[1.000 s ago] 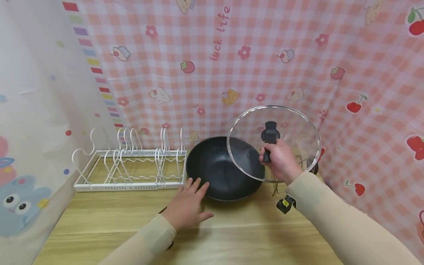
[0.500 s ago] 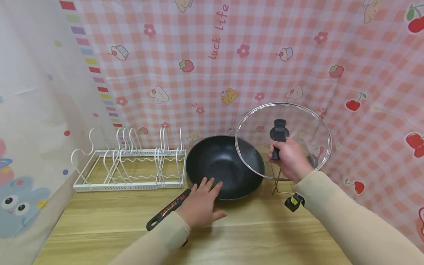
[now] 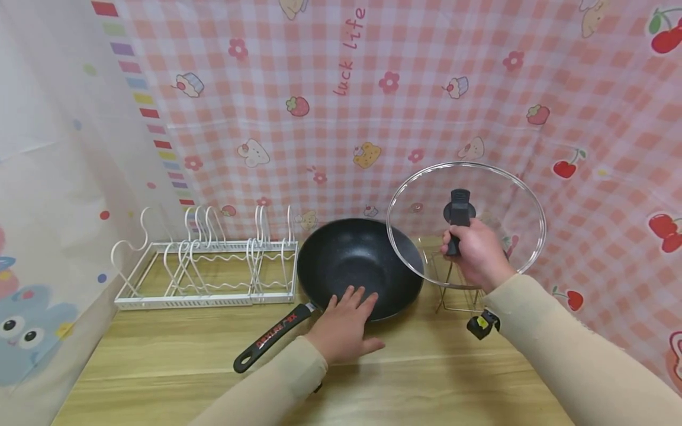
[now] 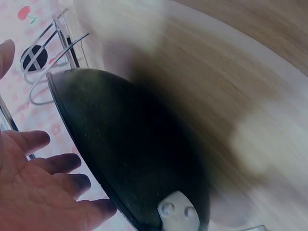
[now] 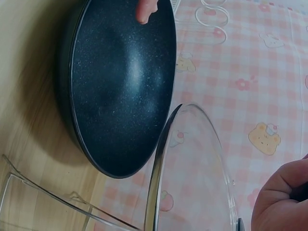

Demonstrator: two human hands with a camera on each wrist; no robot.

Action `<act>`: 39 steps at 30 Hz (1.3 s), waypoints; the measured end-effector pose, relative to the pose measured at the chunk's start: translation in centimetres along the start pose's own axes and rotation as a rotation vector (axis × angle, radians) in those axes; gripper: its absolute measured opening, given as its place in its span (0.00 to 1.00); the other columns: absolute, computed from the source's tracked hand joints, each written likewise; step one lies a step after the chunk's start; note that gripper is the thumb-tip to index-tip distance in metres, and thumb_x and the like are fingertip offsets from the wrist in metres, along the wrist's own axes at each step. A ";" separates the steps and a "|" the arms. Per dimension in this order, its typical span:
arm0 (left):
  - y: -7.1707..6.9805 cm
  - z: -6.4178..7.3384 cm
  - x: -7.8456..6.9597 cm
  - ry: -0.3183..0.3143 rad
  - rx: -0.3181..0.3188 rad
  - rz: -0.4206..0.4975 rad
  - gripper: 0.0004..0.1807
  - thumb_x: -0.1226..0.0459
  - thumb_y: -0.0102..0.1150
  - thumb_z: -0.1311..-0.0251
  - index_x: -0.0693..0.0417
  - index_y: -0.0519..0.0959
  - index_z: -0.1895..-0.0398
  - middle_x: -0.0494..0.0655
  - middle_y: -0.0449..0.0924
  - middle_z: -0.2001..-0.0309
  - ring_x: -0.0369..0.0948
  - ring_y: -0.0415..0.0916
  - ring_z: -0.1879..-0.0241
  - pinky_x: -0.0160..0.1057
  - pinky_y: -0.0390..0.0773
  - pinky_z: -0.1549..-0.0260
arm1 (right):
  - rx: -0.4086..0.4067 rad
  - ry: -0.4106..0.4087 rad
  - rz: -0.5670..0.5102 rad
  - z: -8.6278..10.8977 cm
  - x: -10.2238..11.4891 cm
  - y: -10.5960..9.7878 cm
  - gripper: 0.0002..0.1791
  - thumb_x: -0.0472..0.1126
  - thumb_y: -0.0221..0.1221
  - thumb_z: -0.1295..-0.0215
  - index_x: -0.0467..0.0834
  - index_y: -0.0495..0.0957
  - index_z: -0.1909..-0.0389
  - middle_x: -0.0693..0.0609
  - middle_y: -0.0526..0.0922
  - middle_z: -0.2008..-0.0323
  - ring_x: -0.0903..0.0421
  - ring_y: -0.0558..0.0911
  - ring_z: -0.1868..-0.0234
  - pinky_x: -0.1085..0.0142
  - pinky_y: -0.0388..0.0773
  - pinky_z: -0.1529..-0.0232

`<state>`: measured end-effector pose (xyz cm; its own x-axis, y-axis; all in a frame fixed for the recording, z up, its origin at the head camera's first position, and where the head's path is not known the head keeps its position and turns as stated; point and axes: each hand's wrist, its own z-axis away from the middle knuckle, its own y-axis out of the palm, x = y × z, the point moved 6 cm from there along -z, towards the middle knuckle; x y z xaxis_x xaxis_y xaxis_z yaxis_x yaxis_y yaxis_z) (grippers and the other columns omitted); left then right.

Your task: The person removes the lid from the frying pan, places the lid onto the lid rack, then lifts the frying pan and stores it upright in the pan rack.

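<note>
A glass pot lid point(image 3: 506, 195) with a steel rim is held up by my right hand point(image 3: 479, 251), whose fingers curl round its black handle point(image 3: 460, 210). The lid hangs tilted over the right edge of a black wok point(image 3: 346, 254) on the table. Above the wok's near rim hovers my left hand point(image 3: 343, 325), fingers spread and holding nothing. In the left wrist view the fingers point(image 4: 62, 163) are beside the rim; whether they touch it I cannot tell. The wok's long handle point(image 3: 274, 337) points to the front left.
A white wire rack point(image 3: 186, 300) with upright dividers stands left of the wok. Right of it, partly behind the lid, is a thin metal wire stand point(image 3: 447, 307). Checked curtains point(image 3: 330, 130) close off the back and right. The wooden table point(image 3: 160, 367) extends in front.
My right hand has carried the lid to the right, away from over the wok. My left hand has moved right along the near rim, and the wok's handle has come into sight.
</note>
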<state>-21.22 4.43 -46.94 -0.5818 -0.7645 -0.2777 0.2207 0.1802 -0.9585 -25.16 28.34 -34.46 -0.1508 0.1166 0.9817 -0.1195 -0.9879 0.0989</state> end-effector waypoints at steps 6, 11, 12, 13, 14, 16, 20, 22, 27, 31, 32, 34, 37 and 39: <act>0.8 -1.0 -0.8 0.009 -0.003 -0.009 0.51 0.31 0.60 0.36 0.42 0.58 0.16 0.55 0.57 0.17 0.55 0.52 0.16 0.64 0.61 0.24 | -0.018 -0.005 0.009 0.0 0.0 -0.9 0.32 0.35 0.38 0.17 0.31 0.38 0.20 0.57 0.73 0.74 0.63 0.75 0.74 0.71 0.79 0.65; 0.9 -1.6 -1.6 0.029 -0.016 -0.012 0.50 0.32 0.61 0.36 0.43 0.59 0.16 0.54 0.59 0.17 0.55 0.54 0.17 0.64 0.63 0.24 | -0.026 -0.031 0.032 0.0 0.1 -1.5 0.30 0.34 0.37 0.18 0.30 0.39 0.22 0.57 0.73 0.75 0.63 0.74 0.75 0.71 0.78 0.67; 0.9 -1.7 -1.8 0.031 -0.015 -0.009 0.50 0.32 0.61 0.36 0.43 0.59 0.16 0.54 0.59 0.17 0.55 0.54 0.17 0.64 0.63 0.24 | -0.026 -0.035 0.045 0.0 0.2 -1.6 0.31 0.34 0.37 0.18 0.30 0.39 0.22 0.57 0.73 0.74 0.63 0.74 0.75 0.71 0.78 0.66; 0.8 -1.8 -1.9 0.031 -0.013 -0.004 0.50 0.32 0.61 0.36 0.43 0.59 0.16 0.54 0.59 0.17 0.55 0.54 0.17 0.65 0.62 0.24 | -0.027 -0.040 0.056 0.0 0.3 -1.7 0.32 0.34 0.37 0.17 0.29 0.38 0.21 0.57 0.73 0.74 0.63 0.74 0.75 0.71 0.78 0.66; 0.8 -1.9 -2.0 0.031 -0.013 -0.001 0.51 0.33 0.62 0.36 0.43 0.59 0.16 0.54 0.59 0.17 0.55 0.53 0.17 0.65 0.62 0.24 | -0.026 -0.042 0.062 -0.1 0.3 -1.8 0.32 0.35 0.37 0.17 0.29 0.37 0.20 0.56 0.73 0.74 0.63 0.74 0.74 0.71 0.78 0.66; 0.7 -2.3 -2.2 0.033 -0.012 0.007 0.51 0.33 0.61 0.35 0.43 0.58 0.16 0.53 0.58 0.17 0.55 0.53 0.17 0.64 0.62 0.24 | -0.032 -0.045 0.075 -0.1 0.5 -2.0 0.34 0.35 0.37 0.17 0.30 0.36 0.20 0.56 0.73 0.73 0.63 0.74 0.74 0.70 0.78 0.66; 0.7 -3.1 -2.7 0.039 -0.015 0.009 0.51 0.32 0.60 0.35 0.42 0.56 0.15 0.52 0.57 0.17 0.54 0.52 0.16 0.63 0.62 0.23 | -0.054 -0.052 0.074 -0.2 0.7 -2.5 0.33 0.34 0.38 0.18 0.30 0.37 0.20 0.56 0.73 0.74 0.63 0.74 0.74 0.70 0.78 0.68; 0.8 -3.5 -3.0 0.043 -0.013 0.006 0.51 0.32 0.60 0.35 0.42 0.56 0.15 0.52 0.56 0.16 0.53 0.52 0.16 0.62 0.61 0.23 | -0.066 -0.056 0.071 -0.2 0.7 -2.8 0.32 0.34 0.39 0.18 0.29 0.40 0.22 0.57 0.73 0.75 0.63 0.74 0.75 0.71 0.78 0.69; 1.2 -4.8 -3.9 0.059 -0.004 -0.019 0.51 0.31 0.58 0.34 0.41 0.54 0.15 0.51 0.53 0.15 0.51 0.51 0.16 0.60 0.60 0.22 | -0.064 -0.057 0.079 -0.2 0.8 -3.6 0.34 0.35 0.38 0.18 0.29 0.36 0.20 0.57 0.73 0.75 0.63 0.74 0.75 0.70 0.78 0.68; 1.5 -5.9 -4.8 0.077 -0.006 -0.057 0.52 0.31 0.57 0.34 0.41 0.53 0.14 0.49 0.53 0.15 0.49 0.50 0.15 0.58 0.60 0.21 | -0.071 -0.072 0.098 0.0 1.0 -4.2 0.33 0.35 0.38 0.18 0.28 0.37 0.22 0.57 0.73 0.75 0.62 0.74 0.74 0.70 0.78 0.68; 1.6 -6.1 -5.0 0.082 -0.007 -0.062 0.52 0.31 0.58 0.34 0.41 0.53 0.14 0.49 0.53 0.15 0.49 0.51 0.15 0.57 0.60 0.21 | -0.074 -0.077 0.101 0.1 1.1 -4.4 0.33 0.35 0.38 0.18 0.28 0.38 0.22 0.57 0.73 0.75 0.62 0.74 0.74 0.70 0.78 0.68; 1.7 -6.6 -5.5 0.094 -0.008 -0.073 0.52 0.31 0.58 0.34 0.41 0.53 0.14 0.48 0.53 0.15 0.48 0.51 0.15 0.56 0.60 0.21 | -0.082 -0.083 0.103 0.2 1.1 -4.7 0.32 0.35 0.38 0.18 0.27 0.39 0.23 0.57 0.74 0.74 0.62 0.74 0.74 0.70 0.78 0.68; 1.9 -7.2 -6.3 0.107 -0.012 -0.084 0.52 0.31 0.58 0.34 0.41 0.54 0.14 0.47 0.54 0.15 0.47 0.51 0.16 0.54 0.60 0.20 | -0.088 -0.088 0.105 0.5 1.0 -5.0 0.32 0.35 0.38 0.18 0.26 0.38 0.23 0.57 0.74 0.75 0.63 0.75 0.75 0.70 0.79 0.68; 2.1 -7.5 -6.8 0.111 -0.015 -0.091 0.52 0.31 0.58 0.34 0.41 0.54 0.15 0.47 0.54 0.15 0.46 0.51 0.16 0.53 0.60 0.20 | -0.091 -0.086 0.107 0.6 0.9 -5.3 0.33 0.35 0.38 0.19 0.26 0.37 0.22 0.57 0.74 0.75 0.63 0.75 0.75 0.70 0.79 0.69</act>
<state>-22.71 14.65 -47.51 -0.6824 -0.7048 -0.1937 0.1516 0.1227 -0.9808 -24.04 33.63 -34.02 -0.0837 -0.0021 0.9965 -0.1959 -0.9804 -0.0186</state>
